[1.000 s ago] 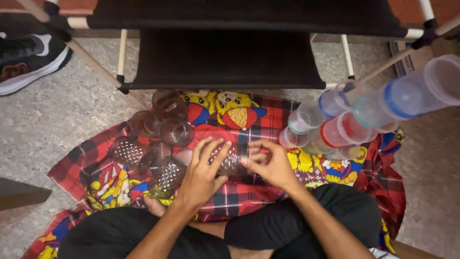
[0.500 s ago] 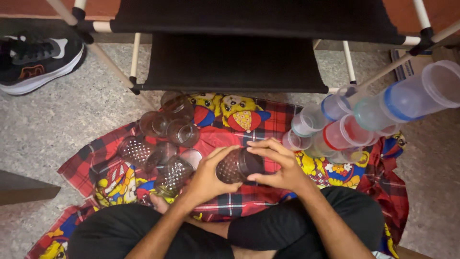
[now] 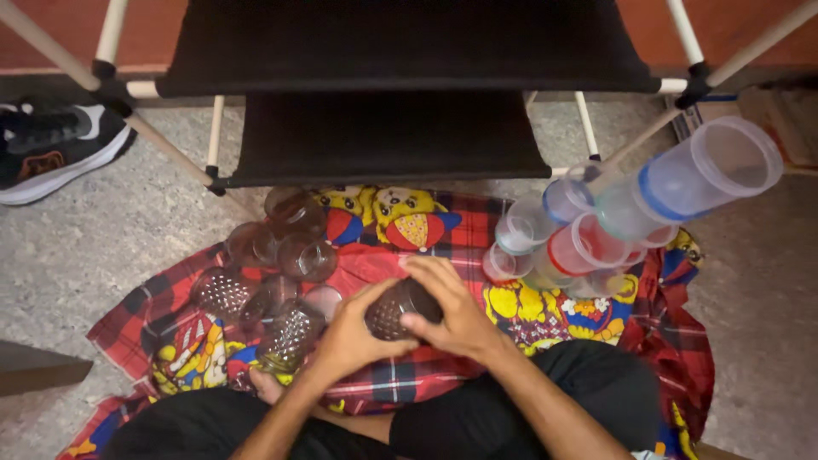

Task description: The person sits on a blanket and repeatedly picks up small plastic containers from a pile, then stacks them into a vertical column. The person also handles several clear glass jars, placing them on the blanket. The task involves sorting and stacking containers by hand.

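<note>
Head view: a seated person looked down over crossed legs in black trousers.
Left hand (image 3: 351, 334): clasped around the left side of a dimpled glass jar (image 3: 394, 310).
Right hand (image 3: 450, 312): wrapped over the jar's top and right side, fingers curled.
Jar: held between both hands, just above the red plaid cloth (image 3: 426, 366).
Left of hands: a cluster of glass jars (image 3: 281, 255) on the cloth.
Right: stacked clear plastic containers (image 3: 596, 226) with coloured rims.
Behind: a black fabric shelf rack (image 3: 383, 128); a sneaker (image 3: 51, 145) on the floor.

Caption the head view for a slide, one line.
Both hands, left hand and right hand, cup a textured glass jar over a red plaid cloth, beside stacked plastic containers.
</note>
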